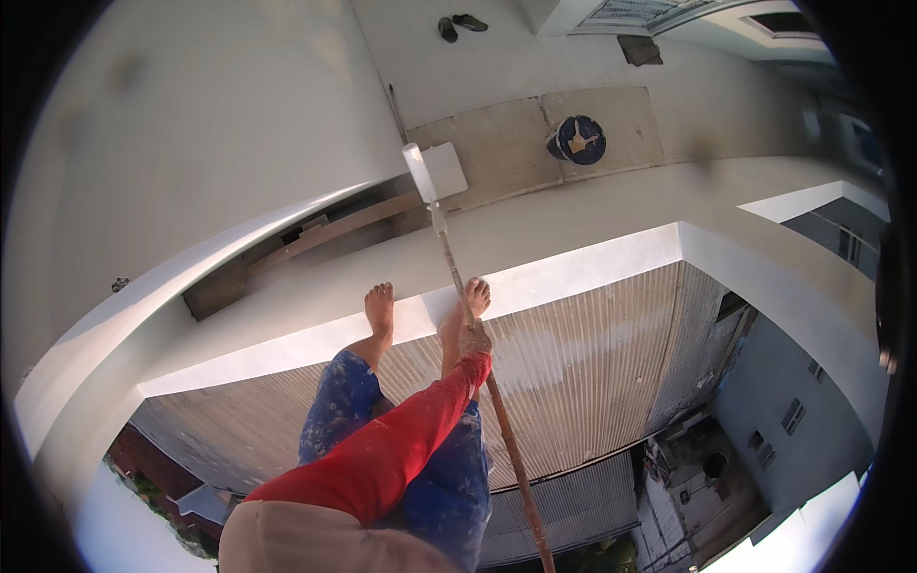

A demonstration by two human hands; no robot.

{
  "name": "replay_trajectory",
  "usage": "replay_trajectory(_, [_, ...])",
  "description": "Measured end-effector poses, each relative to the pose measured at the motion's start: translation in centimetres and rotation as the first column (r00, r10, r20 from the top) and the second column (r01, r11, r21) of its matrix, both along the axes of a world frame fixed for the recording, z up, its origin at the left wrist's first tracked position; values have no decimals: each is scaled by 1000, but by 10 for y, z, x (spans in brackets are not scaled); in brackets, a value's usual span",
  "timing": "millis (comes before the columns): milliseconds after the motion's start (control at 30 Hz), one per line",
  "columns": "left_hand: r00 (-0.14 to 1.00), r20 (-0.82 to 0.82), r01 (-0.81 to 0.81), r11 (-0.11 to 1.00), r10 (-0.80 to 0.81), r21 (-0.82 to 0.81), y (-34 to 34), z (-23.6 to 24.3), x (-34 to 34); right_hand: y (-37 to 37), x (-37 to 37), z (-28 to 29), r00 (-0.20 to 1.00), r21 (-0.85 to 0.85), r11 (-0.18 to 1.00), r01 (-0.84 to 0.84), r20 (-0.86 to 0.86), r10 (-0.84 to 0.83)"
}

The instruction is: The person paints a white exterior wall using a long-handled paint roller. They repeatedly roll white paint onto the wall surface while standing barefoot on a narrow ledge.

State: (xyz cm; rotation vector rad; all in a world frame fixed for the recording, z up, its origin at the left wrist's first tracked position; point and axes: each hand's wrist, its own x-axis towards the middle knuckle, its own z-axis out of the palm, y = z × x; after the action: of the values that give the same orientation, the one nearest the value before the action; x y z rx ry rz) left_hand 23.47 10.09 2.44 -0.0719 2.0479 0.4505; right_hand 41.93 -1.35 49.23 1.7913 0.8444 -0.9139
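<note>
A long-handled paint roller (418,173) reaches away from me over the ledge, its white sleeve at the far end. My left hand (475,337), at the end of a red sleeve, is closed round its worn, paint-stained pole (506,435), just by my right foot. The pole runs on past the hand, out at the lower edge. My right hand is not in view. Beside the roller head, a flat white square piece (447,168) lies close to it; I cannot tell whether they touch.
My bare feet (379,311) are on a narrow white ledge (592,260). Beyond its edge, a corrugated roof (573,372) lies well below. A dark bucket (594,127) with a tan brush-like thing (579,142) stands on brown sheeting (611,100). Slippers (468,22) lie farther off.
</note>
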Motion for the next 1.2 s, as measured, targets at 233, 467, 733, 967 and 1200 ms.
replay_trajectory(233, [989,139,-33,992,50,-122,-21,191,66,11,-29,-43,969,147,958,-247,49,243])
replay_trajectory(467, [554,718,-412,888,420,-202,-41,233,-5,2,-55,13,993,116,991,-71,-89,82])
replay_trajectory(733, [667,737,-346,921,107,179,20,210,-86,-122,-15,-5,993,72,997,-25,-116,33])
replay_trajectory(967, [565,800,-433,753,-202,495,-5,334,-85,-157,-7,-74,952,148,989,-24,-298,68])
replay_trajectory(1200, [492,648,-457,460,-582,761,21,446,-114,-66,-70,-128,496,165,728,665,-827,-266])
